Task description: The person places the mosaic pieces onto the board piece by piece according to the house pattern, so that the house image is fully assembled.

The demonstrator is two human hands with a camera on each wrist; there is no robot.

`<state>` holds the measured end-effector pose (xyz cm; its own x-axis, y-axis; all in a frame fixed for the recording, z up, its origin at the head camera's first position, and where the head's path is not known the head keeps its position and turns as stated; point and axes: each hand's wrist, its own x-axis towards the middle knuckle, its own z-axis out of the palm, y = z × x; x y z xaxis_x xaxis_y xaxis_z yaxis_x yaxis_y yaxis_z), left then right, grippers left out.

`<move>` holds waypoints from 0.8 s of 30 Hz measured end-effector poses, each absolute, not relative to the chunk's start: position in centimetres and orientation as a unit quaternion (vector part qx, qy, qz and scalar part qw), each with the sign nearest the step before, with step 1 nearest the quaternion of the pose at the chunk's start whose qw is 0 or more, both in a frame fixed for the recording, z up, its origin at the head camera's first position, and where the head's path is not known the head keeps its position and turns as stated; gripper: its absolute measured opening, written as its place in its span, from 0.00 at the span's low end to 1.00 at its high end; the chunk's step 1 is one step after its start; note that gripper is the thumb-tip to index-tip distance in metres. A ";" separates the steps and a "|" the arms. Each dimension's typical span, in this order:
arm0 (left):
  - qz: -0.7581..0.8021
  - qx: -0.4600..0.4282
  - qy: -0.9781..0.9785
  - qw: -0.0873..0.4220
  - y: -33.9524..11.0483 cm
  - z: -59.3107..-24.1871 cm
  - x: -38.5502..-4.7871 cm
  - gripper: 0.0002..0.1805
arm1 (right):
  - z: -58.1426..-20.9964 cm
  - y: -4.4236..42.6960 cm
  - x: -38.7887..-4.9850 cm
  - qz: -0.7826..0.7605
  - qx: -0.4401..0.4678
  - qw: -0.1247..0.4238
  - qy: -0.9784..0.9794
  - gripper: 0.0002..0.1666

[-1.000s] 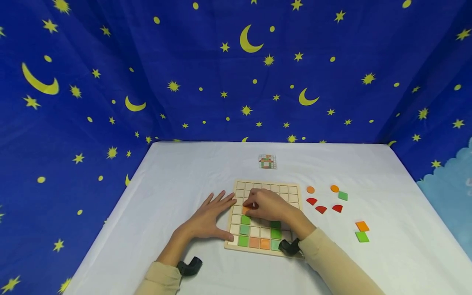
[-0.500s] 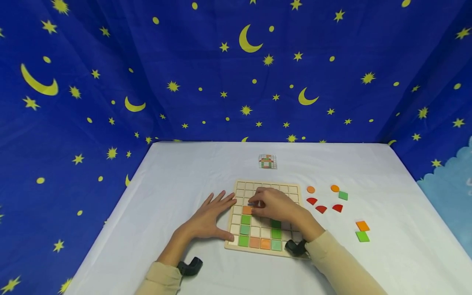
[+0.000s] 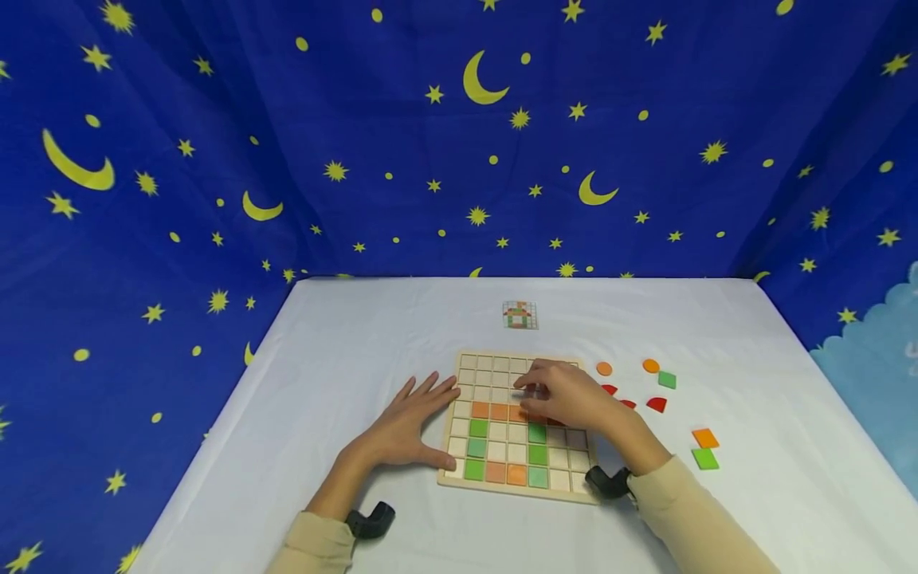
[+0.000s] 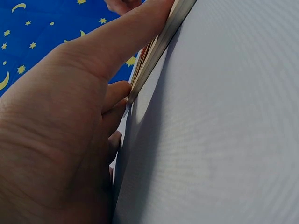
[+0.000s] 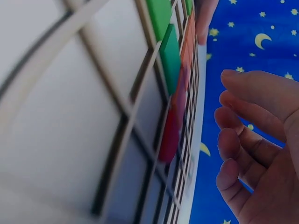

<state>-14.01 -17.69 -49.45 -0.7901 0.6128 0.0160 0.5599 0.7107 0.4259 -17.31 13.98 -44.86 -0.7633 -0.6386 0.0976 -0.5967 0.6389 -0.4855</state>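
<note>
Loosely bent at the fingers and empty, the right hand (image 3: pixel 566 392) hovers over the right side of the grid board (image 3: pixel 496 453), well apart from the far edge of the worktop (image 3: pixel 358 343). Orange tiles (image 3: pixel 499 411) lie beside its thumb. The left hand (image 3: pixel 410 426), fingers spread, holding nothing, touches the board's left edge.

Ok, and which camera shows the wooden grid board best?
The head view: it shows the wooden grid board from above, partly covered by the right hand. The left wrist view catches mostly an edge beside the left hand; the right wrist view, a steep, partly blurred close-up.
</note>
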 end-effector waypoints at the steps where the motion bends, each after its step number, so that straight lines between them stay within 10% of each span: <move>1: 0.209 0.317 0.923 0.064 -17.7 -49.4 -14.0 0.64 | -45.0 14.2 -17.3 -0.252 -0.340 0.039 0.905 0.14; 24: 0.227 0.314 0.919 0.067 -17.6 -49.2 -13.9 0.63 | -45.8 19.3 -15.6 -0.259 -0.294 0.015 0.920 0.15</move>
